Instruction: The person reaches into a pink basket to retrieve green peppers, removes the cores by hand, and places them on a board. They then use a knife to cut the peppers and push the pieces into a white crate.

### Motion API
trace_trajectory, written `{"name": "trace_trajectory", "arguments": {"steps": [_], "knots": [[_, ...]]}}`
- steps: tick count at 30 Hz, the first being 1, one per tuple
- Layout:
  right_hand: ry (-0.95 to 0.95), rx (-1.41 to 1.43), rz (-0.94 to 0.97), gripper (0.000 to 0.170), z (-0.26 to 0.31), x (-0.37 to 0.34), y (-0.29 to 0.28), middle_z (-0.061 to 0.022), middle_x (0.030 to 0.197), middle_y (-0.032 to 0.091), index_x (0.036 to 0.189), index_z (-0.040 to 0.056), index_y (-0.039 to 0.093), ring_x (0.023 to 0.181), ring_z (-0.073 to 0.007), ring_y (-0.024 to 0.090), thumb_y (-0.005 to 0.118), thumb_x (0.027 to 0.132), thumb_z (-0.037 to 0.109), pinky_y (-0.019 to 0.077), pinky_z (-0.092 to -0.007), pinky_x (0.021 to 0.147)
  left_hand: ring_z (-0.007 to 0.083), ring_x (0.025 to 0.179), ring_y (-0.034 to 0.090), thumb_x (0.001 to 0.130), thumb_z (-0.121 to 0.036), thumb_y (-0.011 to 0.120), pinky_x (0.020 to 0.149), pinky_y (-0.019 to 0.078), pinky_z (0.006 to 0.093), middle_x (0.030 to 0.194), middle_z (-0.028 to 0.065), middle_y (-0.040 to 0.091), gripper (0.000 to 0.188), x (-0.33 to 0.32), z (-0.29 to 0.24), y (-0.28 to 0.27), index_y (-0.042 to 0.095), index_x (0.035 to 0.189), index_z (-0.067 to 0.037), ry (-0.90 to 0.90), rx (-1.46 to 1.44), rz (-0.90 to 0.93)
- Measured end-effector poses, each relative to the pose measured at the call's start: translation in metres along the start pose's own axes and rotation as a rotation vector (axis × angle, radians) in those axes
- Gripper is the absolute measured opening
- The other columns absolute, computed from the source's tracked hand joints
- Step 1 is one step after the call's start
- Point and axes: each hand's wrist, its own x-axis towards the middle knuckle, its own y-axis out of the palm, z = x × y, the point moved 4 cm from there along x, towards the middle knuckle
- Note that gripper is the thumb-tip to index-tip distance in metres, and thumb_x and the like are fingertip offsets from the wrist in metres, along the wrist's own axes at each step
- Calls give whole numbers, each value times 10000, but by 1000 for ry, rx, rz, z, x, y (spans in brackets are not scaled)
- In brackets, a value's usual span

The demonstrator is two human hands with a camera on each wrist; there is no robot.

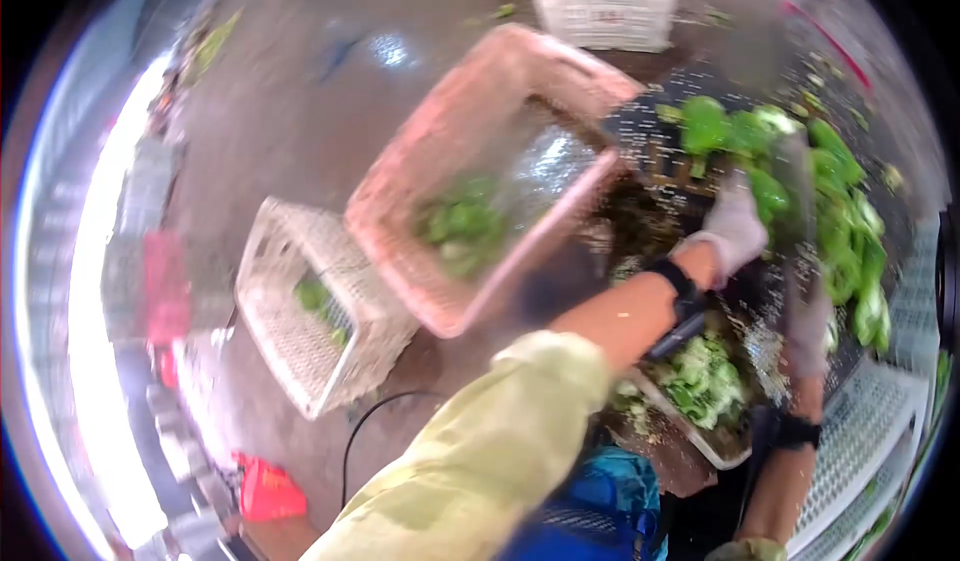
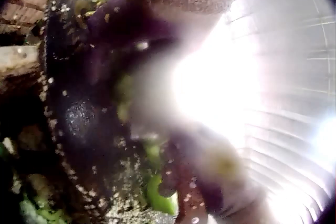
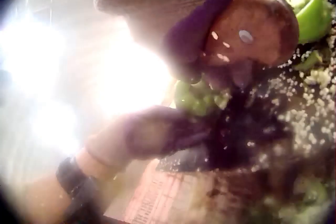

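My left hand [image 1: 735, 226], in a pale glove, holds a green pepper [image 1: 768, 196] over the dark, seed-strewn work surface [image 1: 645, 151]. In the right wrist view the same glove [image 3: 152, 132], purple toward the fingers, reaches to a pepper [image 3: 197, 98]. My gloved right hand [image 1: 806, 333] grips a knife whose blurred blade [image 1: 795, 186] points away from me beside that pepper. The knife's round wooden handle end [image 3: 257, 27] shows below the right glove. More peppers [image 1: 845, 231] lie heaped to the right of the blade, and several others [image 1: 705, 126] lie beyond my left fingers.
A pink crate [image 1: 400, 181] with green pieces inside stands left of the work surface. Left of it a white crate [image 1: 285, 331] lies tipped; another [image 1: 605, 11] stands farther off. Cut pepper scraps [image 1: 705, 386] fill a tray below my wrists. White slatted crates [image 1: 860, 441] stand at right.
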Motion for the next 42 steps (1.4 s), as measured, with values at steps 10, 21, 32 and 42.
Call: {"name": "trace_trajectory", "arguments": {"steps": [10,21,32,42], "knots": [[-221,-37,244,386,41,-51,47,-88,930,614,1265,-27,447,787,-137,564,532,916,112,456,-244,682,291,1044,584,761,-204,585,911,463,358,1110,236,596,489,-25,-72,-204,555,1174,56,142,-30,-41],[-32,-219,104,479,-36,-34,30,-200,1257,498,1347,-99,306,1086,-209,519,495,938,63,405,-296,929,321,1118,533,794,-232,592,963,418,374,1208,180,559,509,-100,231,-377,493,1268,-75,-541,876,271],[154,-122,12,472,-41,-43,23,-175,1309,458,1373,-81,279,1144,-213,483,458,948,20,366,-307,995,306,962,627,838,-185,550,841,488,404,1080,118,635,306,-76,421,-287,581,1137,-127,-741,1194,94],[53,-100,150,430,-33,-38,31,-195,1205,536,1309,-68,368,1054,-229,546,504,946,117,430,-318,901,359,1022,580,653,-165,687,878,467,398,1138,210,598,593,-108,274,-295,532,1193,26,-626,620,210]]}}
